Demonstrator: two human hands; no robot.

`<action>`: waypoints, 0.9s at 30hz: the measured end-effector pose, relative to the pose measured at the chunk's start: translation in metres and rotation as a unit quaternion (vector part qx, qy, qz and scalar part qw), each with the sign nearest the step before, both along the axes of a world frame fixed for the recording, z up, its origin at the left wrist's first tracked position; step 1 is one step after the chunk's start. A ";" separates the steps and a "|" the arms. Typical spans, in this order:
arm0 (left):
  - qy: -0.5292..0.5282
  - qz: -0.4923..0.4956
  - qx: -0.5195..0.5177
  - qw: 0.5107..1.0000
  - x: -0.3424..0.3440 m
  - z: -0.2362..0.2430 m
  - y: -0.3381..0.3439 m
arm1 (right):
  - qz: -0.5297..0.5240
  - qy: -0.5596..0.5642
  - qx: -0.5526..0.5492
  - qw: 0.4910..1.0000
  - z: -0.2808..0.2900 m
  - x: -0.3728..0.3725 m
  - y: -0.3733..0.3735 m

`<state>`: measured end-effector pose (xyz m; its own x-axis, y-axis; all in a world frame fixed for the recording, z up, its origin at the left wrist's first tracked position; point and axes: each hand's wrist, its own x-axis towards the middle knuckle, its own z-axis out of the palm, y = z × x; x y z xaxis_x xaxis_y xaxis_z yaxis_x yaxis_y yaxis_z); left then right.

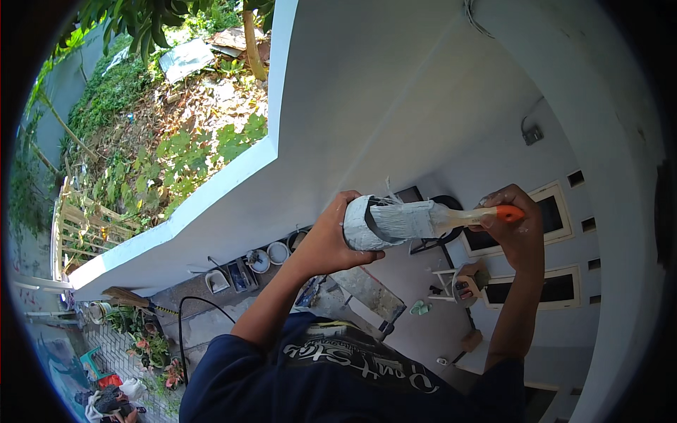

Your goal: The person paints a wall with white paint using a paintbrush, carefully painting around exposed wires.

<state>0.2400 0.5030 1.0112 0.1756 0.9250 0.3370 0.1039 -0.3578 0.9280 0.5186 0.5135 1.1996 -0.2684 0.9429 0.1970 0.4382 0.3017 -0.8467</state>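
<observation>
The left hand (pixel 326 243) is wrapped shut around a paint-smeared can (pixel 363 224), tipping its mouth to the right so the brush can enter. The right hand (pixel 515 225) is closed on the orange-tipped handle of a paintbrush (pixel 423 218), whose bristles lie across the can's rim. Both are held high, close to the white wall (pixel 367 106), with the ground far below.

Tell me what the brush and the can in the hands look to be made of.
Paintbrush: pale wooden handle with an orange, likely plastic, tip; bristles caked in whitish paint, fibre unclear. Can: cylindrical, probably metal or plastic; dried grey-white paint coats its outside, so I cannot tell which.
</observation>
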 end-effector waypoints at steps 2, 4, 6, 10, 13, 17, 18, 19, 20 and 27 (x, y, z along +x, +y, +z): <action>0.015 0.002 0.012 1.000 0.001 0.003 0.002 | 0.045 -0.120 0.042 0.991 0.019 -0.019 -0.002; 0.017 -0.004 0.007 1.000 0.001 0.006 0.003 | 0.068 -0.170 0.086 0.979 0.033 -0.036 -0.005; 0.019 -0.010 0.004 1.000 0.002 0.010 0.003 | 0.090 -0.221 0.132 0.962 0.040 -0.047 -0.009; 0.026 -0.015 0.013 0.999 0.001 0.014 0.002 | 0.113 -0.273 0.197 0.935 0.042 -0.058 -0.015; 0.026 -0.011 0.007 1.000 0.001 0.017 0.002 | 0.123 -0.293 0.218 0.923 0.040 -0.062 -0.021; 0.017 -0.007 -0.003 1.000 0.003 0.022 0.001 | 0.115 -0.297 0.227 0.920 0.038 -0.061 -0.027; 0.017 -0.007 -0.002 1.000 0.004 0.022 0.001 | 0.115 -0.297 0.229 0.920 0.037 -0.060 -0.028; 0.022 -0.005 -0.005 1.000 0.005 0.022 0.001 | 0.124 -0.299 0.251 0.912 0.035 -0.058 -0.029; 0.028 -0.003 -0.007 1.000 0.006 0.022 0.001 | 0.133 -0.301 0.274 0.904 0.033 -0.057 -0.030; 0.023 -0.001 -0.035 0.999 0.011 0.030 0.001 | 0.148 -0.353 0.307 0.871 0.029 -0.055 -0.041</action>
<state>0.2512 0.5044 1.0409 0.1912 0.9459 0.2622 0.1469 -0.2916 0.9452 0.4634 0.4726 1.2288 -0.7411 0.5868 0.3261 0.6103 0.7913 -0.0370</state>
